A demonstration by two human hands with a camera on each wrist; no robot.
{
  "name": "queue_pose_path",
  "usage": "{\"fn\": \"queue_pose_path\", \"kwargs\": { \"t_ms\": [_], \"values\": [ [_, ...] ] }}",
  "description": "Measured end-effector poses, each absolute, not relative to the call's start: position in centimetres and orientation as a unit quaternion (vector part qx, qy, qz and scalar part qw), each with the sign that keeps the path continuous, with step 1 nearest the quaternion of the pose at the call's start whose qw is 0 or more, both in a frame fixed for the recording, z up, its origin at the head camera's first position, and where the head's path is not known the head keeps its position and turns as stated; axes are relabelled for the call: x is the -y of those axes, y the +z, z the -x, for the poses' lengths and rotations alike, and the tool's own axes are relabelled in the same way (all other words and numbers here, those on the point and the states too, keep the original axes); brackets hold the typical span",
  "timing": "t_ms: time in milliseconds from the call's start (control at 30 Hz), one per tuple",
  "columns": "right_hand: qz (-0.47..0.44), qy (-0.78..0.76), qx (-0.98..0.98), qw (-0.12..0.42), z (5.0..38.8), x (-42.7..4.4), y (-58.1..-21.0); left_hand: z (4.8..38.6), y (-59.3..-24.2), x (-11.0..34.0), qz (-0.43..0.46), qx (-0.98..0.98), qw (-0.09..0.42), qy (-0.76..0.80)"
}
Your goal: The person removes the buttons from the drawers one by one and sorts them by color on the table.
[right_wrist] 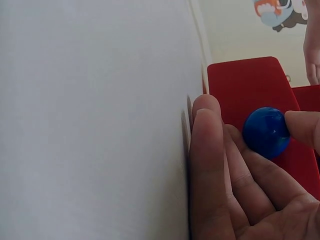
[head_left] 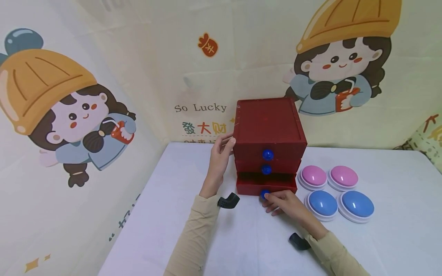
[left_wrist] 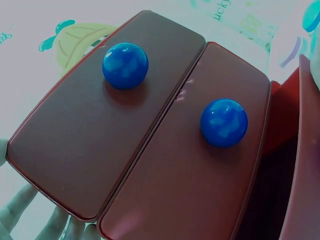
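Observation:
A small red drawer cabinet (head_left: 267, 120) with blue round knobs stands on the table. Its bottom drawer (head_left: 246, 187) is pulled partway out, while the two drawers above are closed. My right hand (head_left: 284, 203) pinches the bottom drawer's blue knob (right_wrist: 266, 132) between thumb and index finger; the other fingers extend beneath it by the tabletop. Against the cabinet's left side rests my left hand (head_left: 220, 159), its fingers laid along the wall near the front edge. In the left wrist view, the upper knob (left_wrist: 125, 66) and middle knob (left_wrist: 224, 123) are untouched.
Right of the cabinet sit two pink push buttons (head_left: 314, 175) (head_left: 343, 176) on white bases, with two blue push buttons (head_left: 322, 203) (head_left: 357, 204) in front of them. A printed cloth (head_left: 259, 73) hangs behind the white table (head_left: 145, 214).

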State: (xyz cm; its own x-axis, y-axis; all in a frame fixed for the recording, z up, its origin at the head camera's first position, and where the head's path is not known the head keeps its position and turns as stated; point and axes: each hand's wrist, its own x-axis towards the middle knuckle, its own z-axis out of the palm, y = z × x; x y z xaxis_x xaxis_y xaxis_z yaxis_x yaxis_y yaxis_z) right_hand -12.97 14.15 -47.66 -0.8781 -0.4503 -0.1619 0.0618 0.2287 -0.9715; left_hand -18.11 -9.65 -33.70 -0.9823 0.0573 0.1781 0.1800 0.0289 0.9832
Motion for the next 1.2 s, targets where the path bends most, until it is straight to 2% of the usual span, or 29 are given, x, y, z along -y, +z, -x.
{"fn": "queue_pose_path", "kwargs": {
  "t_ms": [233, 600, 900, 1200],
  "values": [
    [0.125, -0.613, -0.751, 0.212, 13.5, -14.2, -47.6, 20.1, -36.6, 10.0, 0.085, 0.708, 0.058, -0.699],
    [0.111, -0.621, -0.746, 0.215, 14.4, -14.2, -47.8, 18.1, -34.0, 9.6, 0.081, 0.706, 0.049, -0.702],
    [0.088, -0.635, -0.733, 0.229, 15.0, -14.4, -47.5, 19.7, -35.9, 9.7, 0.092, 0.704, 0.045, -0.703],
    [0.085, -0.647, -0.718, 0.241, 15.6, -14.2, -47.3, 20.1, -36.8, 10.0, 0.087, 0.708, 0.066, -0.698]
  ]
}}
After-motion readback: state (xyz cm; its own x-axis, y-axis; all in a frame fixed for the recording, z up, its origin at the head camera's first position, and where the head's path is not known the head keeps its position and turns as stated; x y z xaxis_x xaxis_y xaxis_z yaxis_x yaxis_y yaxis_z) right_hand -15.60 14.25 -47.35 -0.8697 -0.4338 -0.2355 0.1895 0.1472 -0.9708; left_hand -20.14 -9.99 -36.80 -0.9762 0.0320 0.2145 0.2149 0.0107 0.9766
